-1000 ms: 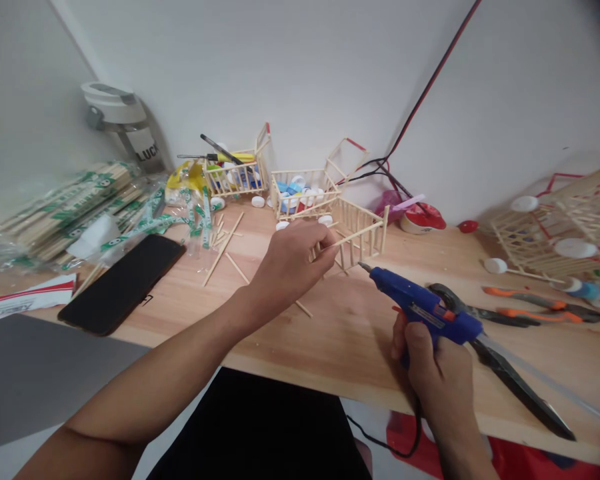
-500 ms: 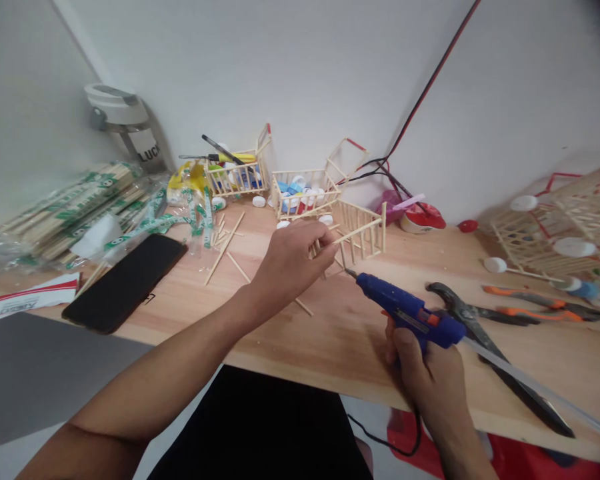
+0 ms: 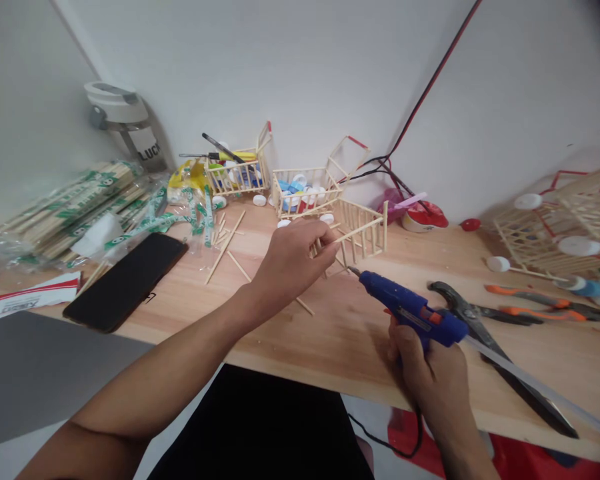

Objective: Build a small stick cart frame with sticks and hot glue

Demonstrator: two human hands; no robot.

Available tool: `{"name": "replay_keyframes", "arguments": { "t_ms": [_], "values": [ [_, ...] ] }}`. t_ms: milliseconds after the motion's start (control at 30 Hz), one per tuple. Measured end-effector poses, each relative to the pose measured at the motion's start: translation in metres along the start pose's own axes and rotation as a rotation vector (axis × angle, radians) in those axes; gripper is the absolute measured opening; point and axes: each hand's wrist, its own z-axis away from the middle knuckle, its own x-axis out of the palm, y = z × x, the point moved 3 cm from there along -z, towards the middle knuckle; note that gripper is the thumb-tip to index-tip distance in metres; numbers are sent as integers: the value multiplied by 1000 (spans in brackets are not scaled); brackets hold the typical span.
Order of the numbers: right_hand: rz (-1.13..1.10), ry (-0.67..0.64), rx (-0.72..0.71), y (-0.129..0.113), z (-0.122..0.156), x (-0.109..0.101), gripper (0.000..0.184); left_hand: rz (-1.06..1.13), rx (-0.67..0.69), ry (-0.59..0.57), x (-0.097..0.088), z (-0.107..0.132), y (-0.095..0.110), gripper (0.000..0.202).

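Observation:
My left hand (image 3: pixel 297 257) is closed on the near left part of a small basket frame (image 3: pixel 375 241) built of thin wooden sticks; the fingers hide that end. In my right hand (image 3: pixel 433 370) is a blue glue gun (image 3: pixel 410 308) with a long clear glue stick coming out of its rear. Its metal nozzle points at the lower edge of the stick frame, close to my left fingertips; whether it touches I cannot tell. Behind stand two finished-looking stick carts, one holding bottle caps (image 3: pixel 300 193), the other cart (image 3: pixel 237 177) holding caps and pens.
Loose sticks (image 3: pixel 225 247) lie left of my hand, beside a black phone (image 3: pixel 125 283) and bagged chopsticks (image 3: pixel 75 207). Large black pliers (image 3: pixel 500 360), orange-handled pliers (image 3: pixel 545 303) and a bigger stick cart (image 3: pixel 555 233) are on the right. A bottle (image 3: pixel 125 127) stands back left.
Almost nothing differs. The glue gun and my right hand have shifted very slightly to the right in view; my left hand keeps its hold on the basket frame.

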Motion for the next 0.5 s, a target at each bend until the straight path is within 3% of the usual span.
{"name": "replay_keyframes", "arguments": {
  "t_ms": [500],
  "values": [
    [-10,-6,-5,0,0,0,54,2,-6,-7,0,0,0,16]
  ]
}}
